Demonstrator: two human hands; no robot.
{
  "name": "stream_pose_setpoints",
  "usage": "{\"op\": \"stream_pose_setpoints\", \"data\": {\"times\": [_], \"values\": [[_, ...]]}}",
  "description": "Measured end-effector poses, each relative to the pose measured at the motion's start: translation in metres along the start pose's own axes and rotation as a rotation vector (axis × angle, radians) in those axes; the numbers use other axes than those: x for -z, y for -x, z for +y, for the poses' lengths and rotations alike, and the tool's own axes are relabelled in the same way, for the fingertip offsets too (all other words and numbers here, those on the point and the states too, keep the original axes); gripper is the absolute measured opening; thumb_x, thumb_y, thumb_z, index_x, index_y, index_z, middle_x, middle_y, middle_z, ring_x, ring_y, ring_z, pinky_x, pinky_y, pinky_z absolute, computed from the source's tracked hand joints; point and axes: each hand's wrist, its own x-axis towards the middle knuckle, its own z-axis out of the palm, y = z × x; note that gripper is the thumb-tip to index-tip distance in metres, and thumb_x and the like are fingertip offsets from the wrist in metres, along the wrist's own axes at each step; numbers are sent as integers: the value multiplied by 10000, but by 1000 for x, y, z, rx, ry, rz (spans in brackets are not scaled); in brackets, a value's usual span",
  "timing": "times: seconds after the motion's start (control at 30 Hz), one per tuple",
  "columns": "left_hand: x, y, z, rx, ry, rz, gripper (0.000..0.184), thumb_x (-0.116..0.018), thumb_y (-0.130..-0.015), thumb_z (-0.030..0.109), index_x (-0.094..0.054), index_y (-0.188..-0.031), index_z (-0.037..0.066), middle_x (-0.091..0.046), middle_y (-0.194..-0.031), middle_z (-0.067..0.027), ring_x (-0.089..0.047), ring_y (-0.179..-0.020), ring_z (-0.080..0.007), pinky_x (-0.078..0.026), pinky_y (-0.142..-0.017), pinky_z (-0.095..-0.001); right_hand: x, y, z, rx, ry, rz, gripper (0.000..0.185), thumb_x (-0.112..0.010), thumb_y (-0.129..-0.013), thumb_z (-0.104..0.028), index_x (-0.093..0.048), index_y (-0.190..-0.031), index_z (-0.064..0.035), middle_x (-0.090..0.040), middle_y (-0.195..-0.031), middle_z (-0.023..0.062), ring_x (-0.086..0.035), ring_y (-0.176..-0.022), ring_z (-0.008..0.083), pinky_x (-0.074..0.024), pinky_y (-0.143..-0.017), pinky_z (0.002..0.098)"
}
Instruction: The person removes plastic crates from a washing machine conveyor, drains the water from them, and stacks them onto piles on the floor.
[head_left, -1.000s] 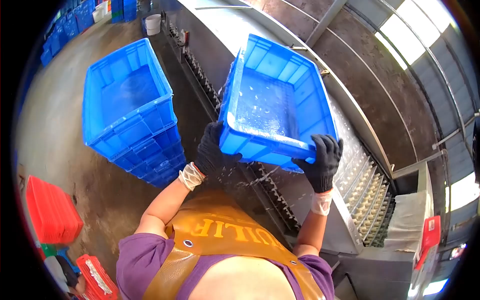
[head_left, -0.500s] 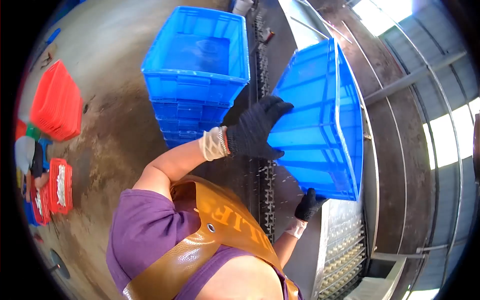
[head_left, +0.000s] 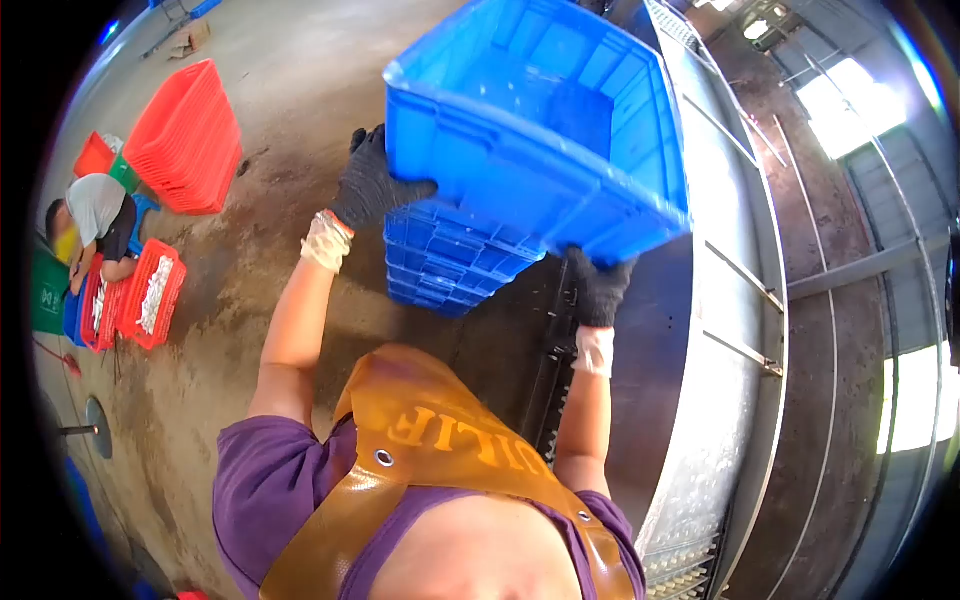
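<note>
A blue plastic crate (head_left: 540, 165) is held over a stack of blue crates (head_left: 455, 260), its open top up and its body tilted. My left hand (head_left: 375, 185), in a dark knit glove, is closed on its left near corner, the thumb against the near wall. At the lower right of the same crate, my right hand (head_left: 600, 287), also gloved, grips the bottom edge; part of its fingers is hidden under the crate. Whether the held crate touches the stack cannot be made out.
A long metal machine (head_left: 725, 300) with a chain track runs along my right. At the left stand stacked red baskets (head_left: 190, 140). A person (head_left: 100, 210) sits by red baskets of white items (head_left: 155, 295). A round disc (head_left: 98, 427) is at the lower left.
The crate in my hands has moved left, from beside the machine to above the stack, and turned from its side to open top up. My view has shifted too.
</note>
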Motion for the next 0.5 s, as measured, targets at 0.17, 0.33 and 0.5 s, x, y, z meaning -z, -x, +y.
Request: {"op": "stream_pose_setpoints", "data": {"times": [0.17, 0.33, 0.5], "values": [[-24, -25, -61, 211, 30, -39, 885, -716, -535, 565, -447, -1201, 48, -502, -1171, -188, -496, -1047, -353, -278, -973, -448, -50, -42, -2, -112, 16, -65, 742, -792, -588, -73, -398, -1213, -8, -531, -1115, 148, -522, -999, 247, -436, -858, 366], [-46, -32, -60, 162, 297, 46, 791, -782, -547, 383, -439, -1150, 2, -556, -1033, -187, -532, -998, -310, -423, -856, -420, -48, -50, 13, -178, -123, -78, 736, -810, -590, -116, -413, -1200, -11, -555, -1083, 135, -531, -993, 245, -447, -849, 359], [-55, -23, -67, 176, 434, 117, 765, -795, -547, 248, -387, -1128, -36, -517, -1066, -189, -549, -944, -268, -464, -793, -385, -48, -49, 18, -142, -139, -72, 695, -808, -599, -124, -437, -1177, -18, -564, -1059, 132, -550, -955, 241, -459, -834, 354]]}}
